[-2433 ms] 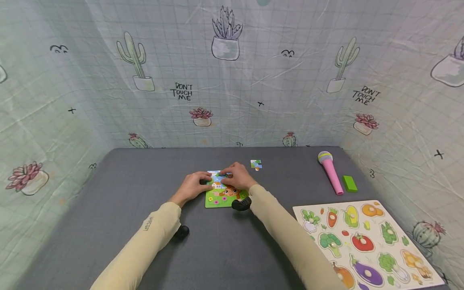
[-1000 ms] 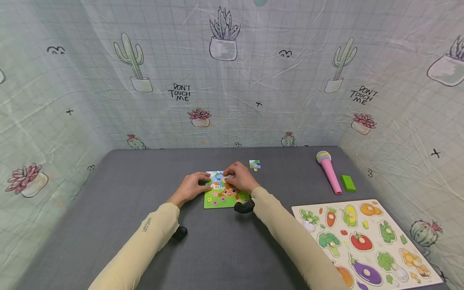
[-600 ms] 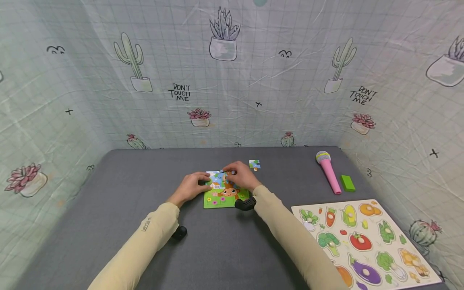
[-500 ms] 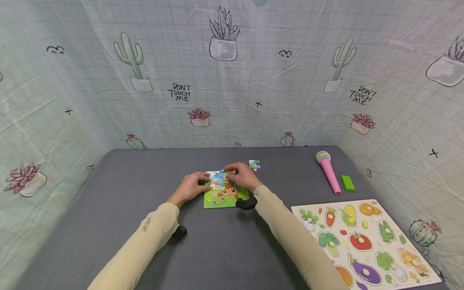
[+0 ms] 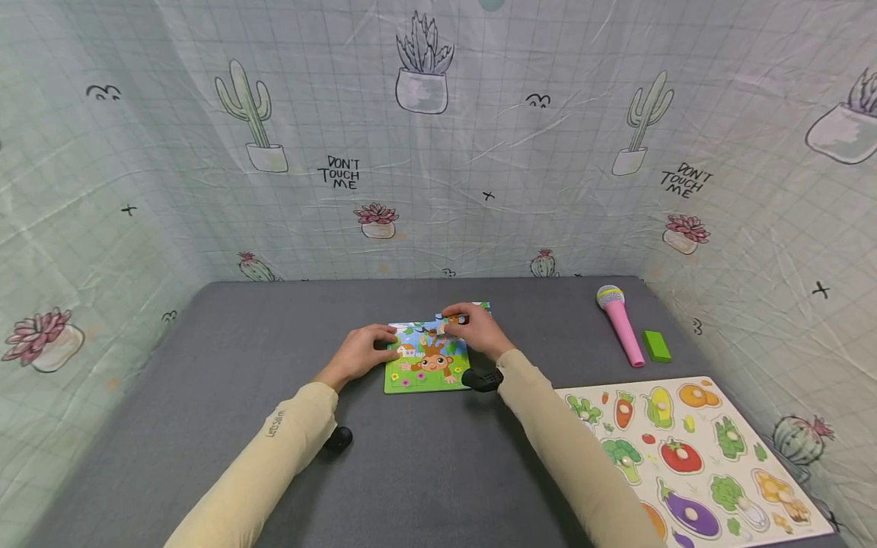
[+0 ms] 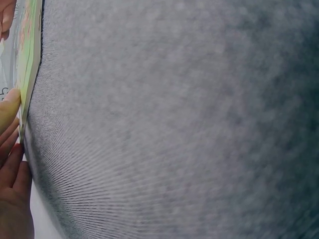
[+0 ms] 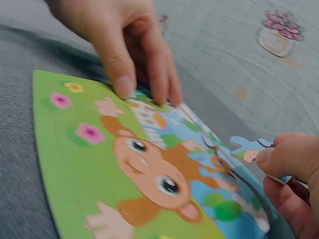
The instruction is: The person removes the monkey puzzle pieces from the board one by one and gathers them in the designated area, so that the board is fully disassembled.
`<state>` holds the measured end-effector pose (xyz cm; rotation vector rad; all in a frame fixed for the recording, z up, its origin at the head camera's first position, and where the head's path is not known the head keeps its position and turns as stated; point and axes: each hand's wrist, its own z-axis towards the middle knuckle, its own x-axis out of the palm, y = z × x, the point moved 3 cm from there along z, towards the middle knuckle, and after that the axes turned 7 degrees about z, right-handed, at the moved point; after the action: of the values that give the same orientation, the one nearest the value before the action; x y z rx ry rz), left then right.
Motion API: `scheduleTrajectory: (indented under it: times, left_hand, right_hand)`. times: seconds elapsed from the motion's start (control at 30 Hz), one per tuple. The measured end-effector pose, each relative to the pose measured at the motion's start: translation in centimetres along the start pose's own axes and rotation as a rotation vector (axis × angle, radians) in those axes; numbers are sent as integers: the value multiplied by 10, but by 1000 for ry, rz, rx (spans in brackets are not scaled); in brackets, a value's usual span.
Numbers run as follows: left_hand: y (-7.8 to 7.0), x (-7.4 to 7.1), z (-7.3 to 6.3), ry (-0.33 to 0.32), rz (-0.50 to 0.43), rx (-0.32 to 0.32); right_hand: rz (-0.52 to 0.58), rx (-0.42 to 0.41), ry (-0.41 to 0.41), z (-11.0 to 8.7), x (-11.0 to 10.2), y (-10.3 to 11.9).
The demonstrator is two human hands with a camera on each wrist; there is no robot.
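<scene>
A square jigsaw puzzle (image 5: 426,373) with a monkey, flowers and a house lies on the grey table. My left hand (image 5: 359,352) rests at its left edge, thumb and fingertips spread along the border, as the right wrist view also shows. My right hand (image 5: 482,332) pinches a blue puzzle piece (image 7: 244,148) between thumb and fingers, over the puzzle's upper right corner. Blue and brown branch details show on the piece. At that corner, a gap shows in the picture. A second loose piece (image 5: 485,304) lies behind my right hand, mostly hidden by it.
On the right lie a pink toy microphone (image 5: 625,327) and a green block (image 5: 657,346). A large vegetable peg board (image 5: 747,525) covers the near right of the table, partly under my right forearm. A printed cloth (image 5: 479,137) hangs behind.
My right hand has moved right and lifted a puzzle piece off the puzzle's upper right area. It now overlaps the loose piece on the table. My left hand stays at the puzzle's edge.
</scene>
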<state>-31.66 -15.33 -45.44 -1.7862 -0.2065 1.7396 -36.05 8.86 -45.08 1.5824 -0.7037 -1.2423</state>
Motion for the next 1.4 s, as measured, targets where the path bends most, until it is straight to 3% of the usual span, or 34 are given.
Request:
scheduleTrajectory:
  times: [0.37, 0.77, 1.13, 1.4]
  left_hand:
    - [0, 1, 0, -6, 1, 3]
    - [0, 0, 0, -5, 7, 10]
    - [0, -1, 0, 3, -1, 17]
    - [1, -1, 0, 2, 2, 21]
  right_hand:
    - [24, 58, -145, -9, -47, -21]
    - [-49, 99, -222, -14, -94, -46]
    - [-141, 110, -258, -6, -103, -52]
    - [-297, 38, -282, 0, -102, -49]
